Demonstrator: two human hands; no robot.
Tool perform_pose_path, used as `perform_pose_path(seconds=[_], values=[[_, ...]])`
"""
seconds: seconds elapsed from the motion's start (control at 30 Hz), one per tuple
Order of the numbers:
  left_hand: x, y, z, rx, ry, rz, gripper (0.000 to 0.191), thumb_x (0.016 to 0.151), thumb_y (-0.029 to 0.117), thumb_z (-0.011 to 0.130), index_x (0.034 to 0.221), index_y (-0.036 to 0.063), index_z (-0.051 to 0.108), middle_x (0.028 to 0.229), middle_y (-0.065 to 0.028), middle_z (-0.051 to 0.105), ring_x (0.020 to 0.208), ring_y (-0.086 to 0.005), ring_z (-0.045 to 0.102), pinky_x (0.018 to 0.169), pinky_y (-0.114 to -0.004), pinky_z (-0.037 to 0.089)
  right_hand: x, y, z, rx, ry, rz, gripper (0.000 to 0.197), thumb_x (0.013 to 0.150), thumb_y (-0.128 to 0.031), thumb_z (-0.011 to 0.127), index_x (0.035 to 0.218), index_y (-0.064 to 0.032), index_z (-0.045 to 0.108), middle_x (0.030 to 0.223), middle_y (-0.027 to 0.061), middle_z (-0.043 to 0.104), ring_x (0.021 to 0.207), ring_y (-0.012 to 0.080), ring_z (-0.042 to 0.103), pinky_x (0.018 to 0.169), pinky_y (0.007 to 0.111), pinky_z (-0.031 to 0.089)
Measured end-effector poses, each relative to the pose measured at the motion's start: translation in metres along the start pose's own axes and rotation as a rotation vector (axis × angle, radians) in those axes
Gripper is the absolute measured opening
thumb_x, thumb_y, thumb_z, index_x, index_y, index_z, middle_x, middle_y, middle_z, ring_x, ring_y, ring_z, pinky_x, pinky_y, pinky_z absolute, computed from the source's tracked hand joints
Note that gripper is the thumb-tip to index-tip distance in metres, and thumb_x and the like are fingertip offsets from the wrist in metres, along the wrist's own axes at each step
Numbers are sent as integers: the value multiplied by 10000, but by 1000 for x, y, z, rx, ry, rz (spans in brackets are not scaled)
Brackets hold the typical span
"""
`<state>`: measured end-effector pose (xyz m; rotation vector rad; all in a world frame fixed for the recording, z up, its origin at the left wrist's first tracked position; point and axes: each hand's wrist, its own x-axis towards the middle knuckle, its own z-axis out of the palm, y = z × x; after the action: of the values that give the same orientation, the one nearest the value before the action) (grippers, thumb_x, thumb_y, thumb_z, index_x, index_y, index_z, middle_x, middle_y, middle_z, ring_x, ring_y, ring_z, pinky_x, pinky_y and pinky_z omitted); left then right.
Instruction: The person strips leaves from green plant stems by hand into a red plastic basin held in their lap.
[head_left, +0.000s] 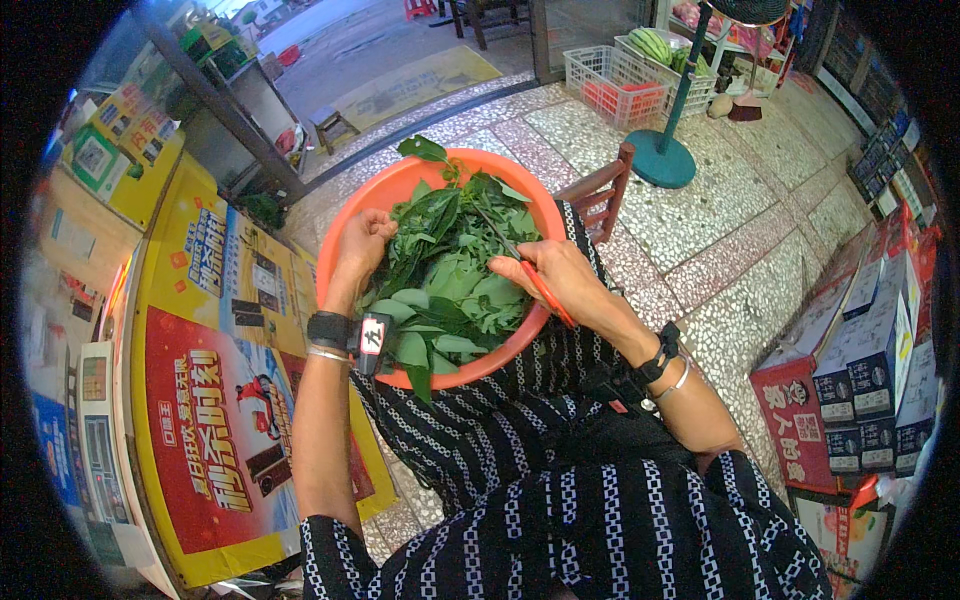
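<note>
An orange plastic basin (439, 159) rests on my lap, filled with green leaves (465, 281) and leafy stems. My right hand (559, 274) grips scissors (541, 289) with red-orange handles. Their dark blades point away from me, over the leaves towards a sprig (461, 187) at the far side. At the basin's left side, my left hand (366, 238) has its fingers curled and pinched on a leafy stem (420, 225); the fingertips are partly hidden. One large leaf sticks out over the far rim, and another hangs over the near rim.
A poster-covered counter (217, 420) stands close on my left, with a scale (101, 442). Behind the basin is a wooden chair (611, 191). Farther off are a fan stand (661, 157) and plastic crates (622, 86) near watermelons (649, 46). Stacked cartons (847, 360) rise at right.
</note>
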<state>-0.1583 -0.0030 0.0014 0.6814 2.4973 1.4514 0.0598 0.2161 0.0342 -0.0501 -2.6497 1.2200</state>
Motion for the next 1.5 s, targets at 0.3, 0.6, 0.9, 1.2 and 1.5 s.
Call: perform_pose_path(seconds=[0.3, 0.6, 0.9, 1.2, 1.5], values=[[-11, 4, 13, -502, -45, -332, 86, 840, 37, 579, 925, 34, 586, 713, 16, 560, 599, -90, 516, 542, -231, 440, 1, -1, 3, -38, -2, -8, 552, 878, -463, 553, 611, 18, 516, 475, 83, 358, 448, 155, 380, 455, 348, 340], [-34, -35, -4, -187, 112, -41, 184, 871, 172, 600, 953, 7, 609, 768, -10, 602, 675, -111, 558, 587, -255, 442, 1, 1, 8, -3, -10, -5, 536, 866, -463, 569, 635, 19, 546, 484, 109, 385, 456, 186, 376, 463, 360, 349], [-79, 9, 27, 472, -31, 210, 291, 689, 262, 752, 817, 16, 666, 686, -113, 629, 655, -253, 615, 626, -344, 479, 1, -2, 9, -61, -33, -20, 561, 841, -496, 575, 635, 26, 556, 540, 192, 483, 535, 330, 509, 531, 407, 411], [-64, 38, 1, 165, 119, 126, 156, 816, 117, 663, 892, -15, 629, 705, -14, 614, 638, -77, 540, 587, -237, 433, 1, 0, 9, -44, -38, -25, 529, 857, -440, 590, 614, 24, 522, 498, 136, 376, 458, 223, 361, 469, 379, 347], [-29, 69, -35, 77, 258, 229, 127, 881, 95, 589, 961, 1, 621, 826, 29, 620, 716, -45, 534, 656, -200, 437, 0, 1, 7, -58, -17, -46, 542, 854, -451, 586, 601, 20, 497, 497, 137, 357, 458, 235, 350, 474, 380, 346]])
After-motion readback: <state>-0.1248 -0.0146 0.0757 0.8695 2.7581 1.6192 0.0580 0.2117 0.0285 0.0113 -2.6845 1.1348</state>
